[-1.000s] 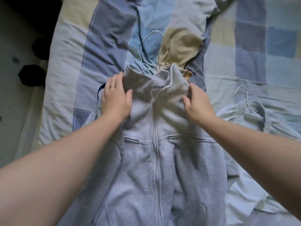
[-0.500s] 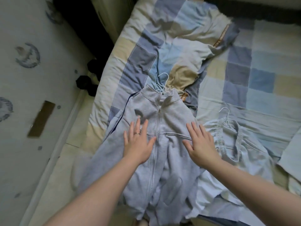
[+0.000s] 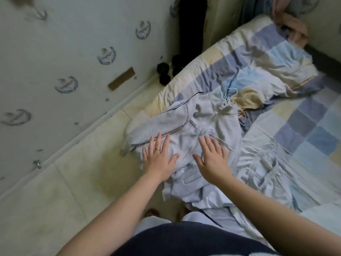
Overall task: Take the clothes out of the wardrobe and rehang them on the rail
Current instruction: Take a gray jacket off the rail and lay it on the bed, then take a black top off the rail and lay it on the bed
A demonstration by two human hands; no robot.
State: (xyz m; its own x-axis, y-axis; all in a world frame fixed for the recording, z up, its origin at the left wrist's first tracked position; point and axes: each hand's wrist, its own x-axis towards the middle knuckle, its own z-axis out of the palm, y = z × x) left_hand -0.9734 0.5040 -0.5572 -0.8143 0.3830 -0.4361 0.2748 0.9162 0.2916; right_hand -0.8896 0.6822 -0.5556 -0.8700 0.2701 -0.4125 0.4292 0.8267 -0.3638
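Grey zip jacket [image 3: 201, 124] was draped over the checked quilt's [image 3: 258, 58] edge at centre, pressed by left hand [image 3: 159, 160] and right hand [image 3: 212, 160], fingers spread flat, nothing gripped, tiled floor [image 3: 64, 191] seen lower left.

Jacket [image 3: 208, 124] on bed [image 3: 230, 58]; trousers [image 3: 265, 169] right beside it.

Crest-patterned wall [image 3: 73, 52], pale tiled floor [image 3: 70, 185], checked bed quilt [image 3: 304, 126], perhaps dumbbells [image 3: 164, 72]

The light is soft and a bit dim, with a greenish-grey look. Gentle shadows sit in the folds of the jacket [image 3: 219, 126]. The middle is fairly sharp. The top corners are smeared and blurry. The wall [image 3: 55, 52] leans and stretches toward the edges.
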